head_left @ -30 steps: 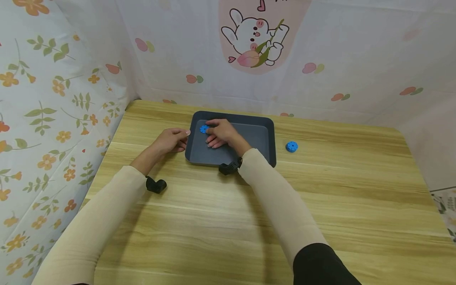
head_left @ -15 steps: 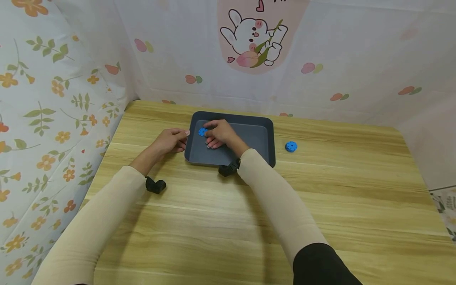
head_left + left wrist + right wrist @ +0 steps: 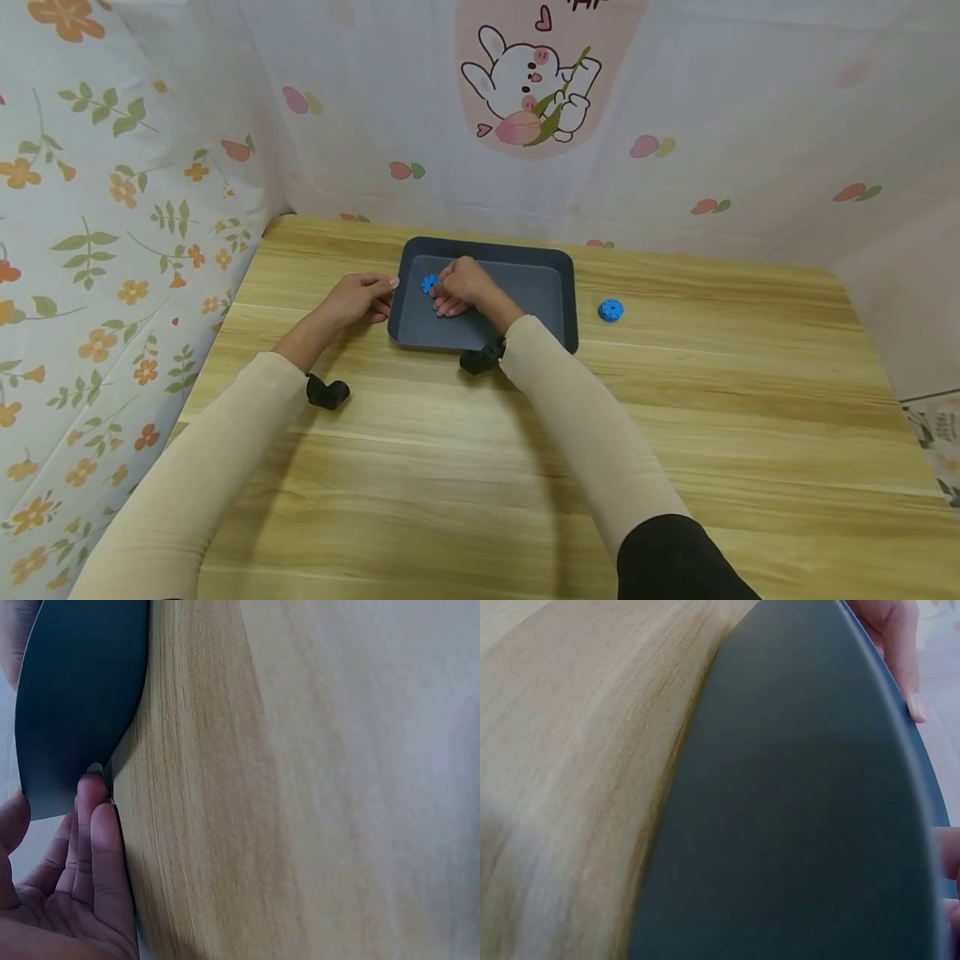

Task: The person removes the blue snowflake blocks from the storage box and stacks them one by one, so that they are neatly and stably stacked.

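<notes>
A dark grey rectangular tray (image 3: 528,287) lies toward the back of the table. At its left side my left hand (image 3: 356,298) grips the wall, thumb on the rim. In the left wrist view, the fingers of the left hand (image 3: 79,877) reach along the outside of the tray wall (image 3: 82,697). Over the tray floor, my right hand (image 3: 465,285) has its fingers curled and pinches a blue notched disc (image 3: 428,284) near the left end. Its fingertips cover part of the disc. In the right wrist view, the tray's front wall (image 3: 780,787) hides most of this hand.
A blue notched disc, or a small stack of them, (image 3: 611,311) sits on the wooden table (image 3: 450,467) to the right of the tray. Behind the table hangs a printed curtain (image 3: 360,108), and a floral cloth (image 3: 112,275) borders the left side.
The disc in the tray has shifted slightly toward the front. My right index finger, earlier stretched over it, has drawn in and curled. The left hand stays at the tray's side.
</notes>
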`<state>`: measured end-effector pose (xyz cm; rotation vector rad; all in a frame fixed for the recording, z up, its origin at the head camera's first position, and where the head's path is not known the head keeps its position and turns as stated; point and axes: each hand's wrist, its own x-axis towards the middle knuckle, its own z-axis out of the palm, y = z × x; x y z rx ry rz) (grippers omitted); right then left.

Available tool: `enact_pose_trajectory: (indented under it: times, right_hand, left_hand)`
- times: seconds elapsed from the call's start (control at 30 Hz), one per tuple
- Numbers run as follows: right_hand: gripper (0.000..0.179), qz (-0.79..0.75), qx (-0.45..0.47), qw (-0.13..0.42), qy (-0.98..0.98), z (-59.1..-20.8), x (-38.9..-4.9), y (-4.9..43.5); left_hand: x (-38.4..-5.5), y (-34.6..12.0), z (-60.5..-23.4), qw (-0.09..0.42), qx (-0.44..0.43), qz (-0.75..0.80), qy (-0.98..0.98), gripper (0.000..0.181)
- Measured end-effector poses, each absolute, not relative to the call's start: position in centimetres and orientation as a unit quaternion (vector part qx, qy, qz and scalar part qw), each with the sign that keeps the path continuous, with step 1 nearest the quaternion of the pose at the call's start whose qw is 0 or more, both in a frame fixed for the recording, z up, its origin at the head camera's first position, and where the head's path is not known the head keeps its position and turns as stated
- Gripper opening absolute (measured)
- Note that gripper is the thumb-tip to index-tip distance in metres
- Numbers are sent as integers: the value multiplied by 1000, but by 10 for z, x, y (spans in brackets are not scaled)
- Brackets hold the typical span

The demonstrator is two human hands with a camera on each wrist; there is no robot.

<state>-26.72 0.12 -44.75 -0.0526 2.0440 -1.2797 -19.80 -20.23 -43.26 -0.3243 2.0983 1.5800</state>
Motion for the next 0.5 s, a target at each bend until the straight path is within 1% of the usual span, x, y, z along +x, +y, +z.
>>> enact_pose_trajectory:
  times: [0.13,0.3,0.43,0.5]
  right_hand:
    - [14,-491,-28,359,793,-446,-265,3]
    - [16,-497,-38,355,791,-444,-261,6]
    - [12,-513,-38,347,785,-439,-257,10]
    - [15,-523,-35,343,780,-437,-257,13]
  left_hand:
    - [-201,-205,-446,236,-114,578,773,51]
    - [-201,-205,-451,228,-107,574,779,51]
    - [-200,-206,-450,225,-102,572,782,51]
    - [-200,-206,-449,224,-101,572,783,51]
